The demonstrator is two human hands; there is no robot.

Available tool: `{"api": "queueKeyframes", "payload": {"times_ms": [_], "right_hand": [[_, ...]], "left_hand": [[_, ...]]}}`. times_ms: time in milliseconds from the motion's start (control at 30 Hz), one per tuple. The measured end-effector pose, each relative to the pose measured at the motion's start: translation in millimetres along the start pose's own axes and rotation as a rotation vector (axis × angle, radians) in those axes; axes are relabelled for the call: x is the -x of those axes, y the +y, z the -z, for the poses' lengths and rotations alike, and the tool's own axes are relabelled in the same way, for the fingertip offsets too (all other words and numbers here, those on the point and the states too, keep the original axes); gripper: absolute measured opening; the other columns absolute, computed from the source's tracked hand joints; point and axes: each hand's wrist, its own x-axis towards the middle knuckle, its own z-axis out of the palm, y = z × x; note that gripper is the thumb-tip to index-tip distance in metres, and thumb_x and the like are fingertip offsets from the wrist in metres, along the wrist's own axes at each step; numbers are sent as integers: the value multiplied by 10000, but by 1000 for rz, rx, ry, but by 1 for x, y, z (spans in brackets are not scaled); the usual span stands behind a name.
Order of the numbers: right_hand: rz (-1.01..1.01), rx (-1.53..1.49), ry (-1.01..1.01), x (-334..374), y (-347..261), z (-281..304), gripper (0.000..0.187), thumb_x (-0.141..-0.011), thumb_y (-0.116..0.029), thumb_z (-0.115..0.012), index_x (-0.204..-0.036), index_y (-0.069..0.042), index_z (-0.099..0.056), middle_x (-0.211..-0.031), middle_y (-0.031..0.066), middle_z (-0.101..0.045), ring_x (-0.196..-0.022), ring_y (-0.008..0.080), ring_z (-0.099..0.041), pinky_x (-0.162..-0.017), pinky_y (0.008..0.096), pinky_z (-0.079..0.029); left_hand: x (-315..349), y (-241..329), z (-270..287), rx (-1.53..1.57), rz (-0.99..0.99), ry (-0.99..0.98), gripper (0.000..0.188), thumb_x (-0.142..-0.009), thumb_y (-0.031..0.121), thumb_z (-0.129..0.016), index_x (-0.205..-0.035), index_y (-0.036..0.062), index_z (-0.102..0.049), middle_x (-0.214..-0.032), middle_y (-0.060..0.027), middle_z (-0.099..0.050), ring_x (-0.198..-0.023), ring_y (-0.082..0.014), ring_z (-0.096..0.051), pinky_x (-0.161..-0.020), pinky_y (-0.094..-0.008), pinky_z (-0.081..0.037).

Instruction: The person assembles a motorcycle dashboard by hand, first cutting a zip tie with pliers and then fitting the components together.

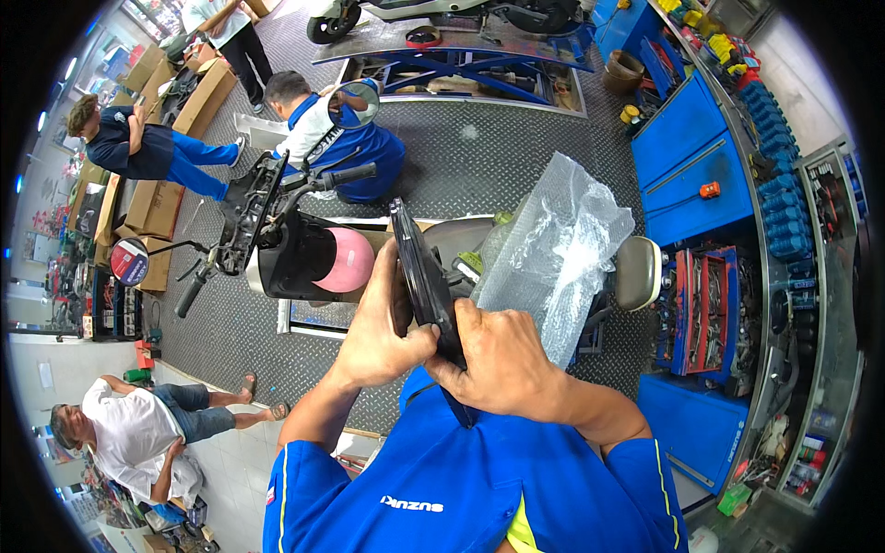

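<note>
A long, flat, black plastic-looking part point(424, 276) stands edge-on in front of my chest, its exact kind unclear. My left hand point(380, 336) grips its left side, thumb pressed near the lower part. From the other side my right hand point(502, 359) closes on the lower end with bent fingers. Right behind the part stands a scooter point(295, 253) with its handlebar to the left and a rounded pink piece point(348, 260) near the front. A sheet of bubble wrap point(562, 244) drapes over its rear, beside a pale padded backrest point(638, 273).
Beyond the scooter a person in blue point(369, 166) crouches, and two others stand farther left. Someone in a white shirt point(138, 429) is at lower left. Blue cabinets point(687, 170) and a red tool rack point(708, 313) line the right. A lift point(461, 74) carries another scooter.
</note>
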Motion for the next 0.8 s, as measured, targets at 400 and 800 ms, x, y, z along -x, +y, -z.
{"api": "queueKeyframes", "payload": {"times_ms": [400, 800], "right_hand": [[-3, 9, 11, 0, -4, -1, 515, -816, -331, -861, -965, 70, -573, -638, 224, -676, -601, 415, -721, -587, 513, -579], [27, 5, 64, 3, -6, -6, 487, -813, -318, -856, -924, 68, -580, -597, 216, -652, -565, 408, -710, -554, 502, -569]], "left_hand": [[0, -4, 0, -9, -44, 29, 979, -718, 48, -696, -1592, -53, -266, -1376, -175, -539, -1292, -245, -569, -1152, -411, -468], [8, -9, -3, -66, -82, 82, 967, -718, 57, -680, -1585, -72, -271, -1362, -188, -556, -1274, -254, -588, -1152, -425, -478]]}}
